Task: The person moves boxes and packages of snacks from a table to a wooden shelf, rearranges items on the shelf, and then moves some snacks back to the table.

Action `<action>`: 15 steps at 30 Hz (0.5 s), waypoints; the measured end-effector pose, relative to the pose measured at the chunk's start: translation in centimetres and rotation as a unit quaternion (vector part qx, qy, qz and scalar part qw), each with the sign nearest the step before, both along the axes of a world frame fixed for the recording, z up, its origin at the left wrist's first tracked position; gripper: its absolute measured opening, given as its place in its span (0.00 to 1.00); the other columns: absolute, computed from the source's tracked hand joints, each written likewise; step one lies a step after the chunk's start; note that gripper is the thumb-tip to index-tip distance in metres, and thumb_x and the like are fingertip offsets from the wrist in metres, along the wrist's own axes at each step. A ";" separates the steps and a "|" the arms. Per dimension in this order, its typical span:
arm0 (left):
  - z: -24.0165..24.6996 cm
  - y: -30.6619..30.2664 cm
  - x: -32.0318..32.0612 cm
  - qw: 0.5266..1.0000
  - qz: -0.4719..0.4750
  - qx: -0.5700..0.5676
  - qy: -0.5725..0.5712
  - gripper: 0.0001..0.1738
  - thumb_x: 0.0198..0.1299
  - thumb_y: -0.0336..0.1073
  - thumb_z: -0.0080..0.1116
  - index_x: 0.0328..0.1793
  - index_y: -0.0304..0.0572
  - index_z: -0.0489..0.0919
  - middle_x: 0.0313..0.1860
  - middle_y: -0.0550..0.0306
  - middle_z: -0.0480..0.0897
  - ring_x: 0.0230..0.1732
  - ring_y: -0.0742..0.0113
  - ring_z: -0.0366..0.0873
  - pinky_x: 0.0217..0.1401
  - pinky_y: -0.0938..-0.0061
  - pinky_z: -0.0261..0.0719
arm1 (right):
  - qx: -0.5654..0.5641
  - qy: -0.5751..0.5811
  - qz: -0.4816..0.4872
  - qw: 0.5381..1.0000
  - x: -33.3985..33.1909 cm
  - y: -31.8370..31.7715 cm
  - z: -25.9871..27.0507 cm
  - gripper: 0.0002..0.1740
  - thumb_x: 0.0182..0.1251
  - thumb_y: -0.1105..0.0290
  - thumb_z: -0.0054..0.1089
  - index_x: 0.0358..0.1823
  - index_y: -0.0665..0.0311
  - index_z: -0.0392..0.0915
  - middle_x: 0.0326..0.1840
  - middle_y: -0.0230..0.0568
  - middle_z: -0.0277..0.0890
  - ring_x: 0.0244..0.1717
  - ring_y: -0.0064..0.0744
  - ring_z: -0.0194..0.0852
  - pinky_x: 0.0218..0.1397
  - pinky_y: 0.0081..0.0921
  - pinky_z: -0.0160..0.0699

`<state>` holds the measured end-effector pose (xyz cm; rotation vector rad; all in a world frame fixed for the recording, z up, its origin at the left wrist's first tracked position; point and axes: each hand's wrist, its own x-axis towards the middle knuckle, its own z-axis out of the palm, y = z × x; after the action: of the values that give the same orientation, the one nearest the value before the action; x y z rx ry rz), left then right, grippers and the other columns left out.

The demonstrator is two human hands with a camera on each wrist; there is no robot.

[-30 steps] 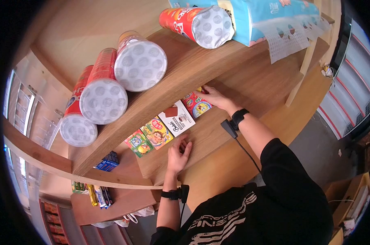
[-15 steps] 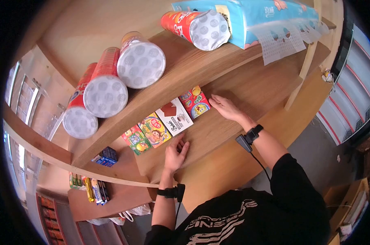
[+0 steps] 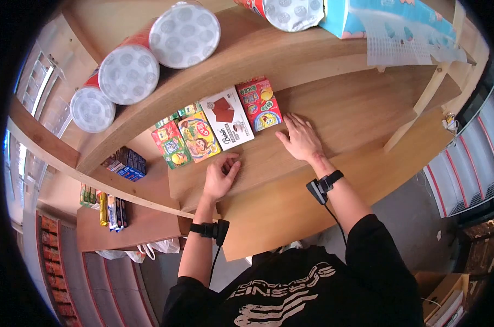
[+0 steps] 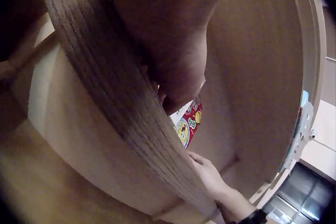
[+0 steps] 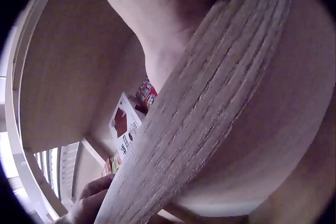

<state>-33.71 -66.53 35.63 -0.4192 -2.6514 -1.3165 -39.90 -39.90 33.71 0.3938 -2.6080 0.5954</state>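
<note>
Pale wood grain runs along the curved shelf in the head view, and near its left end a green-and-red box, yellow box, white box and red box form a slanting row. Judging by their roughly even near ends, the lining-up looks mostly done; whether any squaring is left, I cannot tell. All are flat, printed rectangles. The left hand, loosely curled and holding nothing, is between the row and the shelf's front edge; the right hand has its fingers extended just beside the red box

Left wrist view: coarse, ridged grain on the front edge; left fingertips hidden

Right wrist view: the same rough edge hides the right fingers
</note>
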 end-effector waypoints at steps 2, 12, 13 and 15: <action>-0.4 -0.1 -0.2 1.000 0.005 0.011 0.018 0.12 0.58 0.32 0.61 0.46 0.34 0.80 0.20 0.59 0.73 0.22 0.74 0.67 0.28 0.77 0.70 | 0.009 0.000 -0.002 1.000 -0.2 0.1 -0.3 0.34 0.69 0.51 0.46 0.64 0.74 0.63 0.68 0.55 0.62 0.70 0.46 0.57 0.71 0.41 0.55; -0.3 -0.1 -0.2 0.999 0.020 -0.026 0.022 0.14 0.55 0.28 0.60 0.48 0.35 0.79 0.23 0.60 0.74 0.22 0.73 0.69 0.29 0.78 0.71 | 0.046 0.000 -0.010 0.999 0.1 -0.1 -0.2 0.32 0.69 0.51 0.45 0.61 0.73 0.66 0.68 0.54 0.62 0.71 0.44 0.56 0.70 0.40 0.56; -0.3 -0.2 -0.3 0.999 0.016 -0.028 0.025 0.15 0.55 0.28 0.60 0.50 0.35 0.79 0.23 0.60 0.74 0.22 0.73 0.69 0.29 0.78 0.71 | 0.046 0.000 -0.011 0.999 0.2 -0.1 -0.1 0.32 0.69 0.51 0.45 0.61 0.73 0.66 0.68 0.54 0.62 0.71 0.44 0.56 0.70 0.40 0.56; -0.4 -0.2 -0.4 0.999 0.008 -0.033 0.030 0.16 0.55 0.28 0.60 0.52 0.34 0.79 0.22 0.60 0.73 0.22 0.73 0.69 0.29 0.78 0.71 | 0.047 -0.008 -0.017 0.999 0.3 -0.1 -0.1 0.32 0.69 0.51 0.46 0.62 0.73 0.66 0.69 0.54 0.62 0.71 0.44 0.56 0.71 0.39 0.55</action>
<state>-34.07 -66.70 35.25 -0.4373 -2.6488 -1.1950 -39.64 -40.04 33.64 0.3744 -2.6592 0.4688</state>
